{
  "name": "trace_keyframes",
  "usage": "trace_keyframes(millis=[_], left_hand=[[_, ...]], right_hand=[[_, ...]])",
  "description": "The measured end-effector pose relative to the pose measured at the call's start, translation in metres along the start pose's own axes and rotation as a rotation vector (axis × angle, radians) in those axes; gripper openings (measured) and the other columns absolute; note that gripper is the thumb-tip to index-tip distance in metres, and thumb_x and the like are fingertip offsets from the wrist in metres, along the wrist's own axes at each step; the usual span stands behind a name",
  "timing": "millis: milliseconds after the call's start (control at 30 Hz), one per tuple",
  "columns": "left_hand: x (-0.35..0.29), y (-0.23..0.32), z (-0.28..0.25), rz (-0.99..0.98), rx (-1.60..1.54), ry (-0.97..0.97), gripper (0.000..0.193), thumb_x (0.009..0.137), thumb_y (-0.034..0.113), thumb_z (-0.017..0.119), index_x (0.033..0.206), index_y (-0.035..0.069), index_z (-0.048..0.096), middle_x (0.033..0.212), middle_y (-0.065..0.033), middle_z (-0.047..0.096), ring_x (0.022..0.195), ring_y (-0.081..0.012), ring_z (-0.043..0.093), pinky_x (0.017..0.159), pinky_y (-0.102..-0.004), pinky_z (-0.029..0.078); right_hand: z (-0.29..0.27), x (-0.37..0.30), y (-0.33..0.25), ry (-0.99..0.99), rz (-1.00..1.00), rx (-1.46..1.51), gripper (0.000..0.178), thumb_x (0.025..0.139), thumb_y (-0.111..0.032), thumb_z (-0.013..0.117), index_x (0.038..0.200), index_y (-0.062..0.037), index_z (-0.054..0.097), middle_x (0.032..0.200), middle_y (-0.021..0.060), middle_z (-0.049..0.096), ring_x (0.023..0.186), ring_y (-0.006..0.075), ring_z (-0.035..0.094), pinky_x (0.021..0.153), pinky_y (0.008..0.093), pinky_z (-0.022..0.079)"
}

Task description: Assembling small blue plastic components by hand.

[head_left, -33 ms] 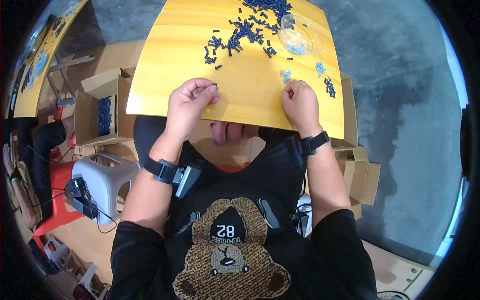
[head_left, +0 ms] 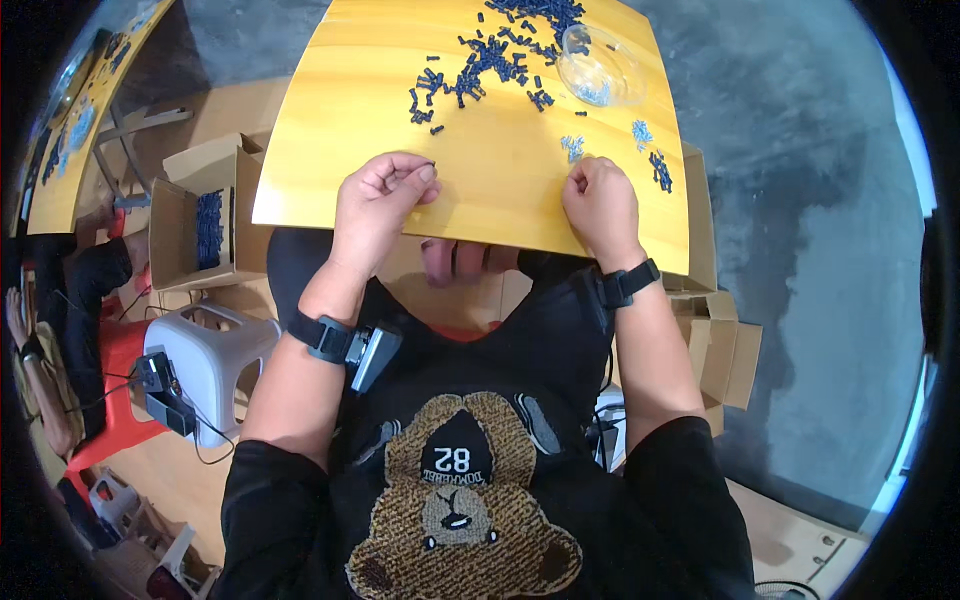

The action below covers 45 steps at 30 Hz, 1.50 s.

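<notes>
Pinching small dark pc. w/ L hand; R hand closed at table edge

Head view: L hand (head_left: 385,195) is over the near side of the yellow table (head_left: 500,185), thumb & index tip gripping a small dark pc. (head_left: 433,164); only a sliver of it shows. R hand (head_left: 603,205) is clenched, fingers curled under, near the R edge; contents hidden, cannot tell if it holds anything.

Ref. positions: loose dark pcs. (head_left: 492,60) lie scattered beyond L hand, running up to a denser dark heap (head_left: 540,12) at the far edge. Clear round tub (head_left: 622,70) stands far R, w/ pale pcs. (head_left: 593,94) inside. Pale cluster (head_left: 572,148) sits just beyond R hand; 2nd pale cluster (head_left: 641,134) is farther R, adj. to a small dark cluster (head_left: 660,172).

Floor, L of table: open cardboard box (head_left: 243,225) w/ dark contents; grey stool (head_left: 205,345) nearby.
</notes>
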State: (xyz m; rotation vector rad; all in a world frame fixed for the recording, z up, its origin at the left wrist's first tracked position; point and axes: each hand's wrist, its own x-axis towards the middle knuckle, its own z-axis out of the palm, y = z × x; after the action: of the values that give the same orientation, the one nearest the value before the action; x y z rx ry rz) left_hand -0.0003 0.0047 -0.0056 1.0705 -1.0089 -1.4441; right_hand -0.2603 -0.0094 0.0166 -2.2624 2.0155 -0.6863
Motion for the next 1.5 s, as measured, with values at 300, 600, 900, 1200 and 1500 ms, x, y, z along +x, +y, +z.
trace_keyframes(millis=[300, 600, 900, 1200, 1500], left_hand=[[0.002, -0.003, -0.003, -0.001, -0.055, -0.042, 0.013, 0.087, 0.010, 0.058, 0.095, 0.000, 0.060, 0.087, -0.0058, 0.064, 0.077, -0.0112, 0.059, 0.072, -0.0234, 0.048], [-0.015, 0.011, 0.002, -0.047, -0.015, -0.055, 0.014, 0.088, 0.013, 0.058, 0.096, 0.003, 0.060, 0.086, -0.0046, 0.064, 0.077, -0.0105, 0.060, 0.071, -0.0237, 0.048], [-0.056, 0.030, 0.027, -0.050, -0.076, -0.251, 0.013, 0.088, 0.009, 0.057, 0.099, 0.002, 0.059, 0.084, -0.0050, 0.065, 0.075, -0.0115, 0.061, 0.068, -0.0245, 0.048], [-0.068, 0.039, 0.037, -0.008, -0.047, -0.279, 0.014, 0.086, 0.008, 0.061, 0.098, 0.001, 0.062, 0.081, -0.0043, 0.065, 0.072, -0.0088, 0.059, 0.066, -0.0219, 0.048], [-0.071, 0.039, 0.043, -0.018, -0.014, -0.285, 0.014, 0.086, 0.008, 0.061, 0.098, 0.001, 0.062, 0.080, -0.0043, 0.065, 0.072, -0.0097, 0.060, 0.066, -0.0221, 0.049]], right_hand=[[-0.013, -0.004, -0.013, -0.022, 0.056, 0.220, 0.005, 0.069, -0.004, 0.060, 0.069, -0.0016, 0.055, 0.066, 0.0150, 0.059, 0.058, 0.0278, 0.057, 0.057, 0.0333, 0.048], [-0.039, -0.016, -0.046, -0.248, 0.419, 1.161, 0.013, 0.081, -0.011, 0.063, 0.088, 0.0004, 0.064, 0.070, 0.0011, 0.060, 0.060, 0.0065, 0.054, 0.054, 0.0193, 0.043], [-0.048, -0.033, -0.072, -0.308, 0.342, 1.420, 0.016, 0.085, -0.013, 0.061, 0.094, -0.0003, 0.060, 0.079, 0.0036, 0.061, 0.066, 0.0077, 0.056, 0.057, 0.0185, 0.044], [-0.051, -0.049, -0.091, -0.334, 0.359, 1.552, 0.012, 0.084, -0.011, 0.064, 0.090, -0.0014, 0.059, 0.074, 0.0025, 0.061, 0.058, 0.0071, 0.056, 0.052, 0.0165, 0.046], [-0.058, -0.055, -0.095, -0.371, 0.368, 1.543, 0.014, 0.084, -0.010, 0.063, 0.088, 0.0021, 0.059, 0.069, 0.0062, 0.061, 0.047, 0.0082, 0.054, 0.035, 0.0205, 0.041]])
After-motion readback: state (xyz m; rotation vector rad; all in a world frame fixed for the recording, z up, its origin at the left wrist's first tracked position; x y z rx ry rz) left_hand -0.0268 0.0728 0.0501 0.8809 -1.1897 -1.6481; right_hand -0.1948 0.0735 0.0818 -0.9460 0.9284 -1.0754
